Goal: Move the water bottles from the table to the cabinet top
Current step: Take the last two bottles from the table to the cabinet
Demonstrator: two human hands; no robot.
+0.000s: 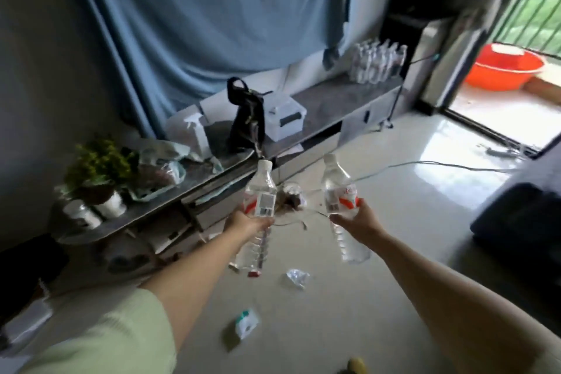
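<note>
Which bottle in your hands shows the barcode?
The left bottle, held by the left hand. The right bottle in the right hand shows mostly red.

Two bare forearms reach into the head view from the bottom edge, each ending in a bare hand, the left hand (247,223) and the right hand (356,217), with no ring, watch or glove to be seen on either. The left arm comes out of a loose, pale green short sleeve (121,331) of soft, faintly ribbed cloth that ends near the elbow. At the lower right corner a sliver of the same pale cloth (543,357) shows against the right arm, too blurred and cropped to tell its cut.
</note>
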